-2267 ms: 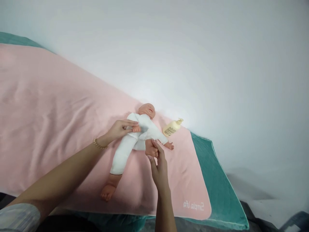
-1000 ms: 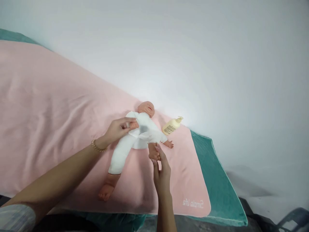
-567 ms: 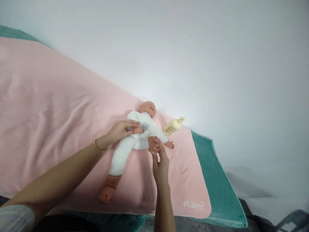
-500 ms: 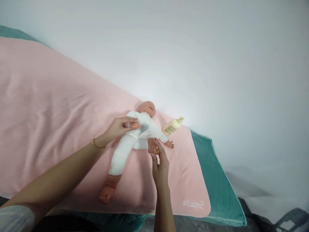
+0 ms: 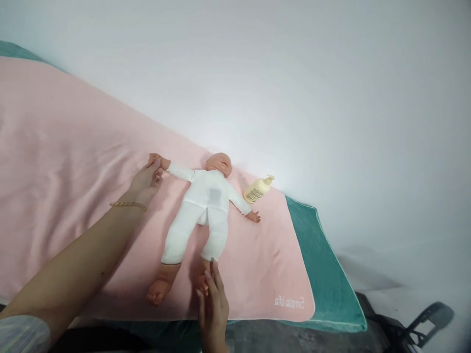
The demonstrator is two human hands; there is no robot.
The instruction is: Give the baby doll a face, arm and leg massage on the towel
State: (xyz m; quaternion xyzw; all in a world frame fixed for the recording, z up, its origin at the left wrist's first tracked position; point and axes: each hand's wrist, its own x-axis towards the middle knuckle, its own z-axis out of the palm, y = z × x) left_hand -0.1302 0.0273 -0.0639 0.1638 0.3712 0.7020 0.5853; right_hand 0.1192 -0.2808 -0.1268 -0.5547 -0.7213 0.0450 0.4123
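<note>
A baby doll [image 5: 206, 189] in a white suit lies on its back with its head toward the wall. My left hand [image 5: 146, 180] is closed around the doll's hand [image 5: 154, 158], its arm stretched out to the left. Lower down, my right hand [image 5: 215, 306] grips the doll's foot [image 5: 201, 283] on the right-hand leg, fingers along the ankle and thumb near the toes. The doll's other foot [image 5: 158, 292] rests untouched on the pink blanket [image 5: 257, 274], and its other arm points out to the right.
A pale yellow pump bottle [image 5: 257, 190] lies tilted beside the doll's free arm. Teal cloth [image 5: 316, 260] shows under the blanket at the right edge. A white wall [image 5: 294, 88] rises behind, and a dark frame [image 5: 429, 323] stands at the lower right.
My left hand has drawn the doll's arm from across its chest out to the left. The raised leg has come down and straightened, with my right hand still on its foot.
</note>
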